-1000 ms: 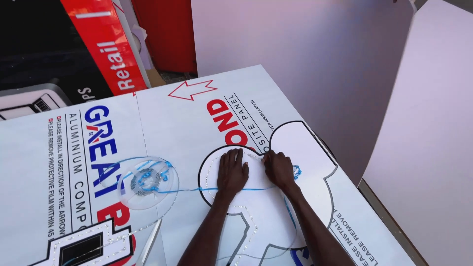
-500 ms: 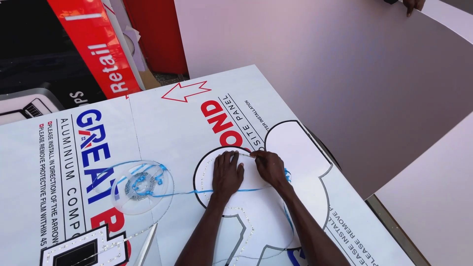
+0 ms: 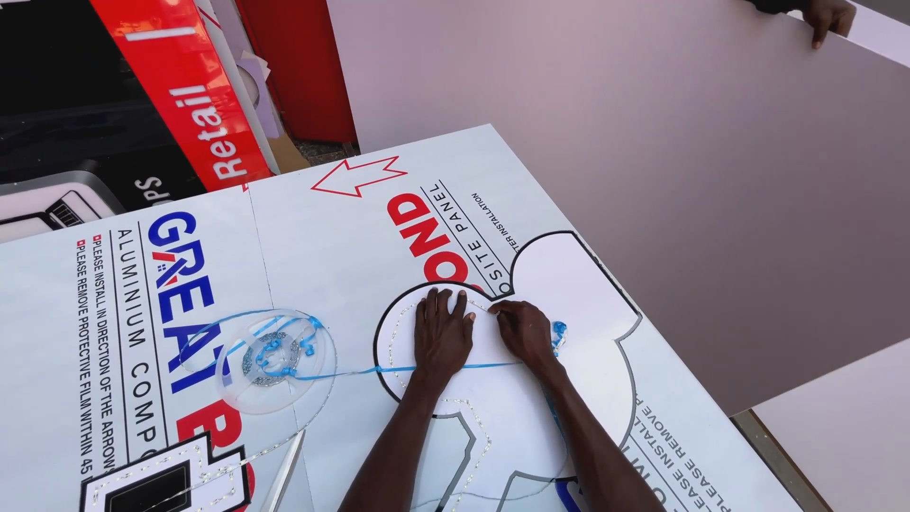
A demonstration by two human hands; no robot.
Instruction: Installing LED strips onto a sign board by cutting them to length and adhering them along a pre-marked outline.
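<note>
Left hand [image 3: 442,332] pressing flat, fingers spread, on white cut-out shape [image 3: 569,322], right hand [image 3: 524,332] pinching blue tape [image 3: 379,372] — clear reel [image 3: 275,360] lying near the printed panel's [image 3: 313,246] left edge

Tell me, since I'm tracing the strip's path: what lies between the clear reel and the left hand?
In the head view, only a thin blue strip crosses bare printed panel from the clear reel to the left hand.

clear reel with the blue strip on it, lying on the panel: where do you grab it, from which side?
Likely by the outer rim of the clear reel, from its free left side. It lies flat, and the blue strip runs off its right edge toward the left hand, so that side is taken.
</note>
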